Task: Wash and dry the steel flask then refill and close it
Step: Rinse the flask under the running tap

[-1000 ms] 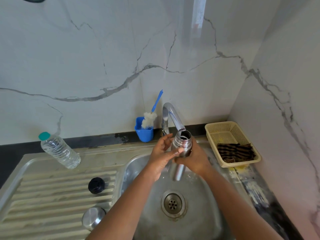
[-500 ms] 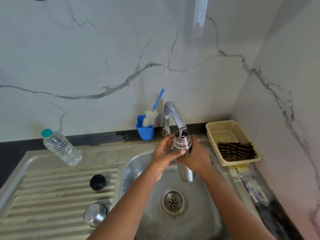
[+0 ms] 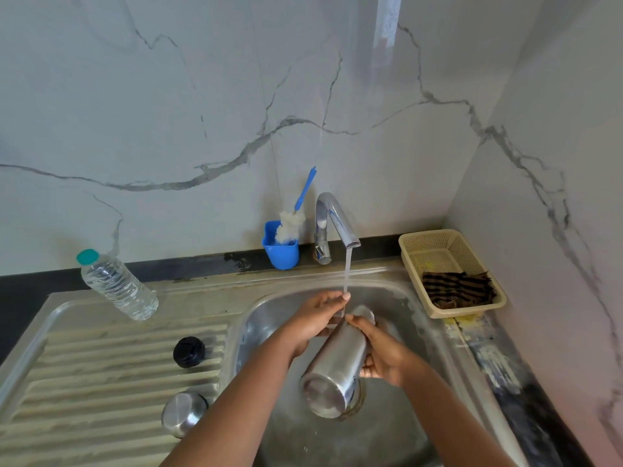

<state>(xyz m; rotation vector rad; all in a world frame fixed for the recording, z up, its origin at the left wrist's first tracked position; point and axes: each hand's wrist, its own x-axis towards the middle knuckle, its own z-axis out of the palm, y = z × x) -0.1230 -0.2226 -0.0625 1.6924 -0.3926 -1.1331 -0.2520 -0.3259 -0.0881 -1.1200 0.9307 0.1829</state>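
Both hands' grip closed on tilted flask (image 3: 337,362); its mouth is hidden.

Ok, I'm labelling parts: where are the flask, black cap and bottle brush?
steel flask (image 3: 340,358), head view, mid body.
black cap (image 3: 188,352), head view, top face.
bottle brush (image 3: 289,225), head view, white bristles.

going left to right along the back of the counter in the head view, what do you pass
plastic water bottle → blue cup with the bottle brush → tap → beige basket holding a striped cloth
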